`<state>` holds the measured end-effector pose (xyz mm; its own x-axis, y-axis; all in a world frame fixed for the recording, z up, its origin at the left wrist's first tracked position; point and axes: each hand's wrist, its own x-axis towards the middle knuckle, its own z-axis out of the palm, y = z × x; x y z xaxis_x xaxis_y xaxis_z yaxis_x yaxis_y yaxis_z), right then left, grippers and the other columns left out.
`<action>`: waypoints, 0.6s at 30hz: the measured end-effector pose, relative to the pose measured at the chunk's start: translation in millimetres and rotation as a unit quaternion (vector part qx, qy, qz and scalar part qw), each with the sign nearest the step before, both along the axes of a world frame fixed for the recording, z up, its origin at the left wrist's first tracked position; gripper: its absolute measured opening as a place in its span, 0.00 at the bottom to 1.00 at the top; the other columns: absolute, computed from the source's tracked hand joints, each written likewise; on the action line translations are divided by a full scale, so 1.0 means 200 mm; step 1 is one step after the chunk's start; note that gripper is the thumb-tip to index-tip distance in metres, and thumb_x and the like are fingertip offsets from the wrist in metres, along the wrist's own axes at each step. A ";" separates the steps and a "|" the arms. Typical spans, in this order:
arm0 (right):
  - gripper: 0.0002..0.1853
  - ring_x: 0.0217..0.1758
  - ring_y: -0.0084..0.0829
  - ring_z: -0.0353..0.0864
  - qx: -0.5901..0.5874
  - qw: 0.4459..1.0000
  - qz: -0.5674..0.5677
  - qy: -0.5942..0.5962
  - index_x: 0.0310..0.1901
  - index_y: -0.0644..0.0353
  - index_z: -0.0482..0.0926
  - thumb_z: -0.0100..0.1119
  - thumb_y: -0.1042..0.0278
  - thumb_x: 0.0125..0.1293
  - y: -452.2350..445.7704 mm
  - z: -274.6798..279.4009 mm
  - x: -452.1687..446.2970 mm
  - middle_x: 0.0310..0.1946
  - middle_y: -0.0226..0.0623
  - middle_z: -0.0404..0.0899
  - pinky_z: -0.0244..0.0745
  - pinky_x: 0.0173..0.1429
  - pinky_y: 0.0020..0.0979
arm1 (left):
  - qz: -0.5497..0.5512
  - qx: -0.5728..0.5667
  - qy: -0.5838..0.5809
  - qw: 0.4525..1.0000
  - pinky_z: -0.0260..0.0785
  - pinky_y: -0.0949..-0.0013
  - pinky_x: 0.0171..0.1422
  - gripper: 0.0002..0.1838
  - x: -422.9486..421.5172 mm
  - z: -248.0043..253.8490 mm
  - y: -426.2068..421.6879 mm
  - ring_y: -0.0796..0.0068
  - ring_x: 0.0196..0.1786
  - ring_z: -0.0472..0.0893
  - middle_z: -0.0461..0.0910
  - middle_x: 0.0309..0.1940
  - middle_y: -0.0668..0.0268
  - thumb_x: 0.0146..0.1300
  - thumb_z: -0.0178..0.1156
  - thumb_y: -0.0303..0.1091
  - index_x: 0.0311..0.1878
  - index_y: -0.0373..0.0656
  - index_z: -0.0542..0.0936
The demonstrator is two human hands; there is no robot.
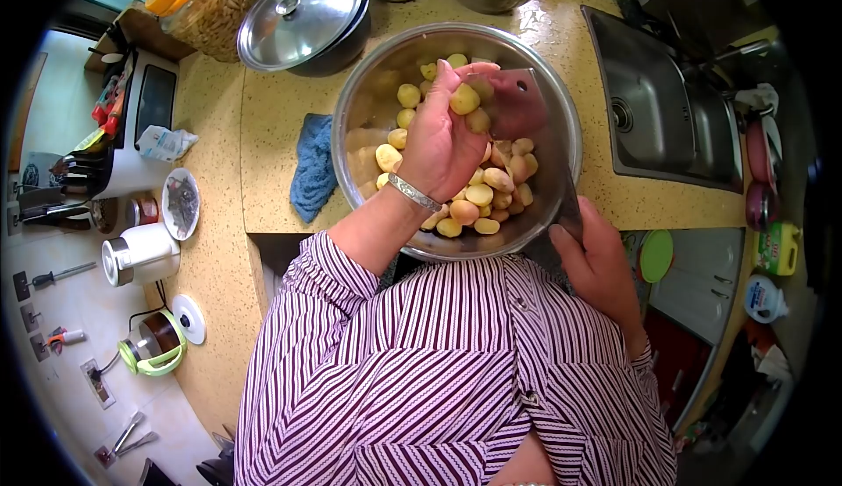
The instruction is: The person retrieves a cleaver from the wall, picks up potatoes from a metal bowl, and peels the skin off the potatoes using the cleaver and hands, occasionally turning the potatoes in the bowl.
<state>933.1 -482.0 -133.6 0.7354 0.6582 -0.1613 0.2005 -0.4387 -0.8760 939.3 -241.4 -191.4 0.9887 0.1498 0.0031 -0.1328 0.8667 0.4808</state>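
A large metal basin [572, 126] holds several potatoes, some peeled pale yellow and others with skin. Over it, my left hand [443, 139] is closed around a peeled potato [465, 99], its palm partly turned up and a metal bracelet on the wrist. My right hand [601, 262] grips the dark handle of a cleaver [522, 104] at the basin's right rim. The broad blade, with a hole near its corner, lies just right of the held potato. Whether blade and potato touch, I cannot tell.
A blue cloth [317, 166] lies left of the basin. Behind stand a lidded pot [303, 21] and a jar with an orange lid [206, 17]. To the right is a metal sink [658, 100]. A kettle [153, 343] and white bowl [181, 203] are at the left.
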 end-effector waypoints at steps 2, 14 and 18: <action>0.16 0.45 0.51 0.84 0.011 1.000 0.005 -0.012 0.57 0.70 0.73 0.53 0.74 0.70 0.00 -0.02 0.01 0.40 0.56 0.81 0.77 0.49 0.39 | -0.012 -0.013 0.003 1.000 0.68 0.58 0.70 0.28 -0.01 0.00 -0.01 0.66 0.60 0.78 0.81 0.55 0.60 0.81 0.37 0.54 0.59 0.39 0.76; 0.19 0.25 0.21 0.76 0.044 0.975 -0.050 0.212 0.60 0.67 0.73 0.56 0.71 0.69 0.00 -0.06 0.08 0.32 0.36 0.82 0.71 0.32 0.22 | -0.057 -0.014 0.010 0.998 0.75 0.62 0.63 0.18 -0.02 -0.01 0.05 0.68 0.57 0.79 0.80 0.54 0.59 0.73 0.52 0.28 0.64 0.40 0.70; 0.21 0.23 0.17 0.72 0.108 0.950 -0.045 0.289 0.62 0.66 0.73 0.57 0.71 0.68 -0.01 -0.11 0.13 0.30 0.33 0.81 0.69 0.29 0.19 | -0.090 0.000 0.038 0.995 0.78 0.68 0.54 0.25 -0.01 0.00 0.08 0.69 0.55 0.80 0.79 0.52 0.59 0.64 0.55 0.17 0.64 0.41 0.67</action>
